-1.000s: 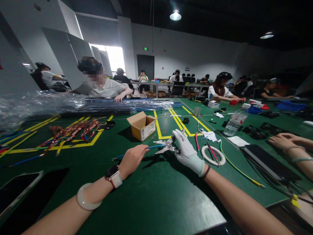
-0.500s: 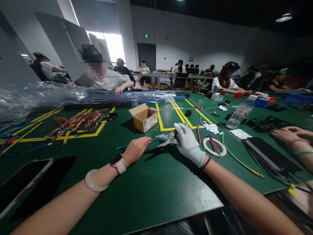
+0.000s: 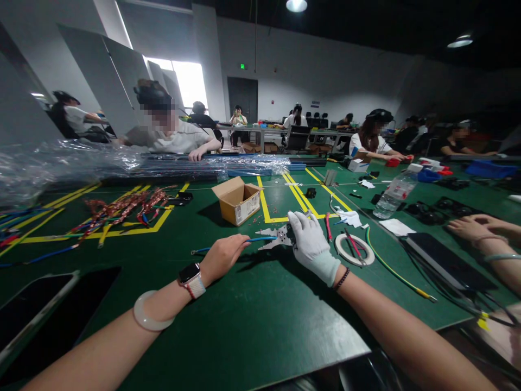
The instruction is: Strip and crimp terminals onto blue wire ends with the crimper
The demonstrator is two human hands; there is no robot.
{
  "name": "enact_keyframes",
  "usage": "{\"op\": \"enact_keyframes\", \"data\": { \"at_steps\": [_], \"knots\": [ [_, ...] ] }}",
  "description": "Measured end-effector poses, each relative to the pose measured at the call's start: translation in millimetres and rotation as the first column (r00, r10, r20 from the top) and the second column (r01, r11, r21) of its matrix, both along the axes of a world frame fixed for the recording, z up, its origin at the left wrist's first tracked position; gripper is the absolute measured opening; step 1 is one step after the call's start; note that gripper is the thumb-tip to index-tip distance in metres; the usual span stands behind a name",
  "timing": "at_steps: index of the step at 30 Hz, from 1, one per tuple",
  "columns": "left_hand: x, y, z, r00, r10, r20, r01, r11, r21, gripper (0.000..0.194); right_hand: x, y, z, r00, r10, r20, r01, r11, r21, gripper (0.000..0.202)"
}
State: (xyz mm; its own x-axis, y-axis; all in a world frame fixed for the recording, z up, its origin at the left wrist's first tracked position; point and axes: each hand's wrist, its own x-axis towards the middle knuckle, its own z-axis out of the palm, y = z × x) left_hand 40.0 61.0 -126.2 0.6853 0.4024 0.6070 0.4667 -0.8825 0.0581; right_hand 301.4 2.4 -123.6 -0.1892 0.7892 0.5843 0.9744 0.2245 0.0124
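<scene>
My bare left hand (image 3: 225, 256) is closed on a blue wire (image 3: 262, 239), pinching it between thumb and fingers. One end of the wire, with a metal terminal, sticks out to the left of the hand. The other end reaches right, between the parted jaws of the wire strippers (image 3: 275, 239). My right hand (image 3: 311, 243), in a white glove, is wrapped round the strippers' handles. Just beyond the hands stands an open cardboard box (image 3: 239, 209). Right of the glove lie a white tape ring (image 3: 338, 245) and a red wire (image 3: 328, 227).
Bundled copper-braided wires (image 3: 130, 209) lie at left, before plastic-wrapped bars (image 3: 244, 164). A water bottle (image 3: 394, 193), a green-yellow wire (image 3: 391, 271) and a black power bank-like box (image 3: 448, 260) are at right, near another person's hands (image 3: 472, 228). Two dark flat devices (image 3: 32, 304) lie front left.
The view has tilted up slightly. Both hands keep their holds; the wire and strippers remain together, with the wire's right end still at the jaws.
</scene>
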Motion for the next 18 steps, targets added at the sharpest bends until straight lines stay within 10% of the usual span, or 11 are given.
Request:
{"op": "enact_keyframes", "data": {
  "at_steps": [18],
  "knots": [
    [0.3, 0.8, -2.7, 1.000, -0.022, 0.004, 0.022, 0.998, -0.052, 0.040, -2.5, -7.2, 7.7, 1.000, 0.000, 0.002, 0.000, 1.000, -0.007, 0.052]
  ]
}}
